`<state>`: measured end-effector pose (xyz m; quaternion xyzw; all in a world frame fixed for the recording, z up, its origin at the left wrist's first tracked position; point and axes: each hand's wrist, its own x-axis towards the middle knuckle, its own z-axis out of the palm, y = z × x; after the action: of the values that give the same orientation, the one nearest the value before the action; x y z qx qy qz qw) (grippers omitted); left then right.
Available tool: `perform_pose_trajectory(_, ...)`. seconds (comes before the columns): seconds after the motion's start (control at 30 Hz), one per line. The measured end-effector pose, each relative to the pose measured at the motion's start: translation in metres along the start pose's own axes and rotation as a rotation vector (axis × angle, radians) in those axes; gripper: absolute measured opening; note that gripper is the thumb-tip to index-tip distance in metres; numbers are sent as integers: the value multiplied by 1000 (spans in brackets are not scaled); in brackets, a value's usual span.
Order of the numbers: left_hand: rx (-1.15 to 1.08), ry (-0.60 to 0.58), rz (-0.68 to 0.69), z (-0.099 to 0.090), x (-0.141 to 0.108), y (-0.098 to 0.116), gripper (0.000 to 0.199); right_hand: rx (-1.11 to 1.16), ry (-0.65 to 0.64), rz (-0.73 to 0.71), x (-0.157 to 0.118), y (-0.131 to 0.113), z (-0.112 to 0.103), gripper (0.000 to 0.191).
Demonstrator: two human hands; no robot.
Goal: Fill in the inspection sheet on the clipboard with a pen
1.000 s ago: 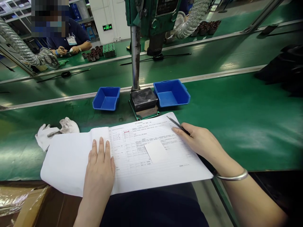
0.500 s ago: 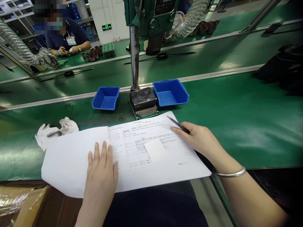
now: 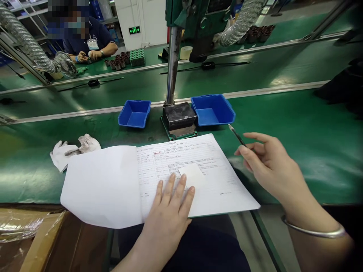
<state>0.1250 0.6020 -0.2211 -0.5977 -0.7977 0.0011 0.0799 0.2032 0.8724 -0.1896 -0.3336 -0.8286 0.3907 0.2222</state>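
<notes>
An open booklet point(image 3: 221, 192) with a blank left page and a printed right page lies at the table's front edge. My left hand point(image 3: 170, 211) rests flat on the right page, fingers spread, its fingertips at a small blank white slip point(image 3: 194, 175). To the right of the booklet, my right hand point(image 3: 266, 166) is raised and pinches a dark pen point(image 3: 236, 135), whose tip points up and to the left. White gloves point(image 3: 64, 155) lie beyond the left page, partly behind it.
A machine's metal base block point(image 3: 180, 115) and column point(image 3: 172, 64) stand behind the booklet, between two blue bins point(image 3: 134, 114) point(image 3: 213, 110). A cardboard box point(image 3: 42, 241) is at lower left. Across the bench sits a person point(image 3: 99, 37) near small dark parts point(image 3: 119, 61).
My left hand has moved right, from the left page onto the printed page beside the slip. My right hand has lifted off the page with the pen and moved right. The view has shifted slightly.
</notes>
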Motion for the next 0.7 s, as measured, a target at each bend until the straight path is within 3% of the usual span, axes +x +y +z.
perform_pose_trajectory(0.1,14,-9,35,4,10,4,64,376,-153,44,-12,-7,2,57)
perform_pose_trajectory(0.27,58,-5,11,7,7,4,58,693,-318,250,-23,-15,6,24)
perform_pose_trajectory(0.4,93,22,-27,8,-8,0,58,813,-450,368,-22,-21,7,32)
perform_pose_trajectory(0.57,82,56,-69,15,-20,1,61,874,-504,260,-18,-40,11,22)
perform_pose_trajectory(0.7,66,65,-77,19,-22,5,62,978,-621,227,-13,-59,22,28)
